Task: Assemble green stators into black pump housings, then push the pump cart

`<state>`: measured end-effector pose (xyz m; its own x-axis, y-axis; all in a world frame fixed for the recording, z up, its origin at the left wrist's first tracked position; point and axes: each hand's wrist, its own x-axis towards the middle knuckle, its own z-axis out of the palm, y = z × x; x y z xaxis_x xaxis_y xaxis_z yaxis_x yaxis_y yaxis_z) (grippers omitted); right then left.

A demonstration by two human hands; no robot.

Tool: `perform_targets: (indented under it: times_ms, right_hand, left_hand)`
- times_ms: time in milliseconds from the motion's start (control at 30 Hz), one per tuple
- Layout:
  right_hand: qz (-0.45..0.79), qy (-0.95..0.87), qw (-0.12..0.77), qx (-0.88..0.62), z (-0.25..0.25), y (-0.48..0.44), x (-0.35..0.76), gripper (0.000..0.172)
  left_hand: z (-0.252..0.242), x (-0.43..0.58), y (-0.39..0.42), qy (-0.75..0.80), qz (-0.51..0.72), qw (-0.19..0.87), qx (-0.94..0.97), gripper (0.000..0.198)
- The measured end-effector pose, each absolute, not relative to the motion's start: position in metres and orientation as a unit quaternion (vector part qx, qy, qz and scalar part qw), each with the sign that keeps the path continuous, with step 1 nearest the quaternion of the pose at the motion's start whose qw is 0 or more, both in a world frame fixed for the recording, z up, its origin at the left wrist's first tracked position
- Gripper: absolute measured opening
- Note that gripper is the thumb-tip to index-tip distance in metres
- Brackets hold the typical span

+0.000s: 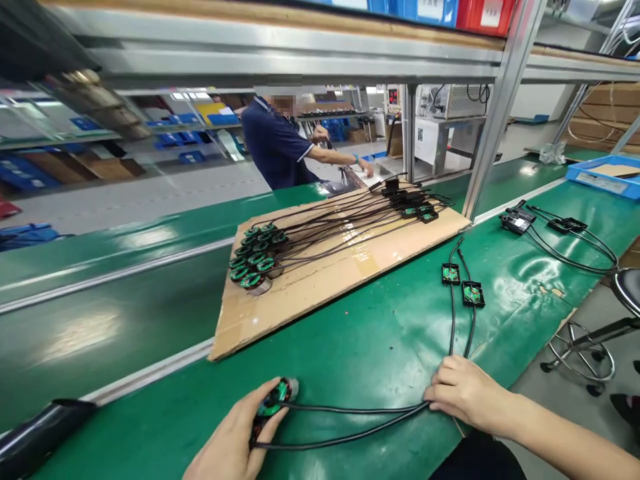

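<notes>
My left hand grips round green circuit-board parts at the near edge of the green bench. Two black cables run from them to my right hand, which is closed over the cables. From there the cables climb the bench to two small square black modules with green boards. A cardboard sheet lies ahead with several round green-board parts at its left end and their cables stretched to black modules at its right end.
Another cable set with black modules lies at the right of the bench. A blue tray stands far right, a metal stool beside the bench. A person in a dark blue shirt works beyond the conveyor belt. An aluminium post rises behind the cardboard.
</notes>
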<state>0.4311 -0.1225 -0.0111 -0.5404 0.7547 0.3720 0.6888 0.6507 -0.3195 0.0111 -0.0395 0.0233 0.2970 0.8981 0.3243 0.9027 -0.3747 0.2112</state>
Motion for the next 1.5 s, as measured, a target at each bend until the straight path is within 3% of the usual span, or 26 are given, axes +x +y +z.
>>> perform_targets:
  times_ms: [100,200,333,400,467,600,767,900,1000,1133,1333,1500]
  right_hand:
    - [0.081,-0.845,0.312,-0.426,-0.015,-0.152,0.446,0.027]
    - [0.010,-0.757,0.341,-0.557,-0.010,-0.145,0.479,0.029]
    - [-0.104,-0.653,0.181,-0.728,0.004,-0.098,0.517,0.048]
    - [-0.106,-0.615,0.096,-0.776,0.010,-0.076,0.522,0.047]
    - [-0.096,-0.601,0.072,-0.790,0.014,-0.061,0.518,0.037]
    - [-0.122,-0.579,0.139,-0.794,0.027,-0.057,0.514,0.027]
    - [-0.307,-0.479,0.268,-0.778,0.052,-0.092,0.541,0.027]
    - [-0.410,-0.455,0.294,-0.734,0.043,-0.137,0.557,0.026]
    - [-0.382,-0.438,0.253,-0.774,0.010,-0.164,0.562,0.027]
    - [-0.232,-0.511,0.235,-0.794,-0.031,-0.184,0.564,0.040]
    - [-0.197,-0.507,0.320,-0.776,-0.028,-0.165,0.567,0.059]
    - [-0.114,-0.586,0.302,-0.743,-0.031,-0.123,0.563,0.057]
  left_hand:
    - [0.024,0.026,-0.028,-0.524,-0.175,0.000,-0.834,0.050]
    - [0.027,0.037,-0.022,-0.524,-0.184,-0.034,-0.831,0.061]
    - [0.024,0.031,-0.024,-0.561,-0.248,-0.109,-0.782,0.085]
    - [0.021,0.026,-0.027,-0.574,-0.267,-0.147,-0.760,0.089]
    - [0.019,0.023,-0.030,-0.586,-0.269,-0.172,-0.745,0.086]
    - [0.019,0.027,-0.030,-0.589,-0.252,-0.177,-0.747,0.079]
    - [0.016,0.032,-0.024,-0.548,-0.245,-0.152,-0.786,0.069]
    - [0.011,0.034,-0.014,-0.521,-0.237,-0.154,-0.805,0.069]
    - [0.009,0.039,-0.006,-0.501,-0.232,-0.165,-0.817,0.070]
    - [0.011,0.047,0.003,-0.478,-0.221,-0.174,-0.832,0.070]
    - [0.013,0.055,0.010,-0.454,-0.226,-0.144,-0.850,0.071]
    - [0.008,0.058,0.008,-0.441,-0.237,-0.124,-0.857,0.062]
